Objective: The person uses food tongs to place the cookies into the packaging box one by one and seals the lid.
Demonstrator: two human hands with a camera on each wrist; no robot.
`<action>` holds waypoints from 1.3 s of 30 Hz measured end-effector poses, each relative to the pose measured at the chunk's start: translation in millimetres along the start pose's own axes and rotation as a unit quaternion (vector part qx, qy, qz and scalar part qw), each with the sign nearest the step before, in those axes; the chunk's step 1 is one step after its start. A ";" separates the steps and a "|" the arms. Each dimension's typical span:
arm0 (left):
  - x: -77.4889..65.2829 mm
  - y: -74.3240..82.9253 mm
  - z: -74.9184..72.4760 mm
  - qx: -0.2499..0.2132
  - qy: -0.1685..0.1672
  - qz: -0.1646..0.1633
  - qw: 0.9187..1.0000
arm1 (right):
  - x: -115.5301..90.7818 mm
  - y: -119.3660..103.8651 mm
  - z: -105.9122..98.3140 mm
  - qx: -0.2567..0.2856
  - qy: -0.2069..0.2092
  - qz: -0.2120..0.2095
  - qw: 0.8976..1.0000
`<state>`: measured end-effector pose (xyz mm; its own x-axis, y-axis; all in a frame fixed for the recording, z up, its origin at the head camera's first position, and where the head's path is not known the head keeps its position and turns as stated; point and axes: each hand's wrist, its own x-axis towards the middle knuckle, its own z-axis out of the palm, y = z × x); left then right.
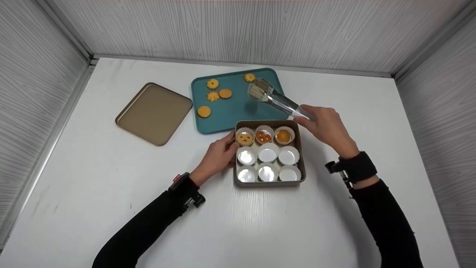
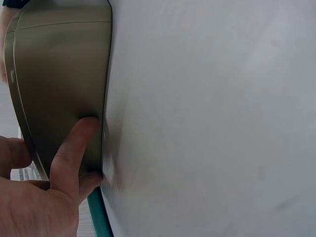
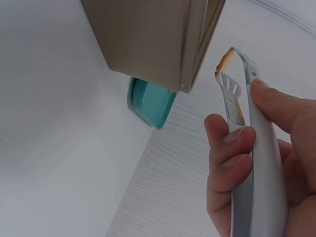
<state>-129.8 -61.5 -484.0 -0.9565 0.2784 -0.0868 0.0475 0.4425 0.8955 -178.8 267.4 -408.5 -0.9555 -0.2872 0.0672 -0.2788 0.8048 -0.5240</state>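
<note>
My right hand (image 1: 327,128) grips metal tongs (image 1: 277,98), fingers curled round the handles, their empty tips over the teal tray's (image 1: 238,111) far right corner. My left hand (image 1: 219,156) presses straight fingers against the left wall of the square tin (image 1: 302,156), just beside the tray's near edge on the table.

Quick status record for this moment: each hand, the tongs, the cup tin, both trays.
left hand: steadies the square tin at its left wall
right hand: grips the metal tongs
tongs: tips over the teal tray, nothing visible between them
tin: nine paper cups; back row of three holds cookies, six empty
teal tray: five cookies left
brown tray: left of teal tray, nothing on it
</note>
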 end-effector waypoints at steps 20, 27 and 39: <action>-1.5 -2.7 -2.7 0.002 -0.003 0.011 1.000 | -55.7 -11.6 2.6 -0.015 0.024 -0.074 0.997; -0.8 -2.9 -3.5 0.000 -0.007 0.014 1.000 | -74.3 -8.6 -0.4 -0.016 0.003 -0.099 0.995; -2.3 -1.9 -3.5 -0.032 -0.015 -0.001 0.999 | -84.8 -3.0 -4.2 -0.031 -0.076 -0.121 0.989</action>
<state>-128.8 -66.0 -483.9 -0.9475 0.3033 -0.1014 0.0257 0.3883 0.9212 -97.3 291.5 -409.0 -0.8353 -0.5473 0.0534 -0.5081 0.7311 -0.4554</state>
